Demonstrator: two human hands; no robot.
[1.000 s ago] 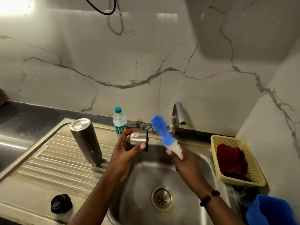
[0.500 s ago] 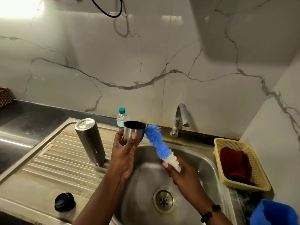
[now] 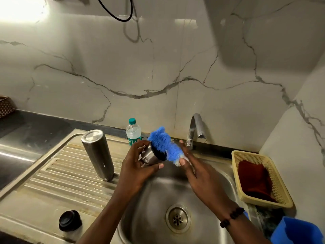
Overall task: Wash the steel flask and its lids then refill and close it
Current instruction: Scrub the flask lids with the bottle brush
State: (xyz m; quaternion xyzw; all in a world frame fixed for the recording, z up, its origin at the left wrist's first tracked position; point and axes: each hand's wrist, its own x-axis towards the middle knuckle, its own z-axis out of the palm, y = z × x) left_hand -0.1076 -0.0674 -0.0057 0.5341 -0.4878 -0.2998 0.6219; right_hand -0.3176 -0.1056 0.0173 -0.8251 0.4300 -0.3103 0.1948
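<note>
Held in the left grip (image 3: 139, 166) is the steel cup lid (image 3: 152, 156), with fingers and thumb curled round its body and its dark open mouth turned toward the right. Pinched in the right grip (image 3: 198, 175), between the thumb and the fingers at its white base, is a blue bottle brush (image 3: 165, 145); the forefinger is stretched out straight past the bristles. The blue bristles are pressed against the rim of the cup lid, and part of the brush lies across the dark mouth. Both are held above the basin of the steel sink (image 3: 153, 205), behind its round drain (image 3: 178, 218).

The steel flask (image 3: 97, 154) is stood upside down on the ribbed draining board (image 3: 58, 178) to the left of the basin, tilted slightly, with its flat base turned up. The black inner lid (image 3: 70, 220) is seen lying on the near part of the same board, well apart from the flask. A small water bottle (image 3: 133, 132) with a green cap is stood against the marble wall behind the left grip. The curved tap (image 3: 195, 127) is mounted behind the basin, with no stream visible at its spout. To the right, a yellow basket (image 3: 235, 162) holding a dark red cloth (image 3: 255, 180) is set on the table, and a blue container (image 3: 299, 233) is seen at the lower right corner. A beaded band (image 3: 231, 217) is worn on the right wrist.
</note>
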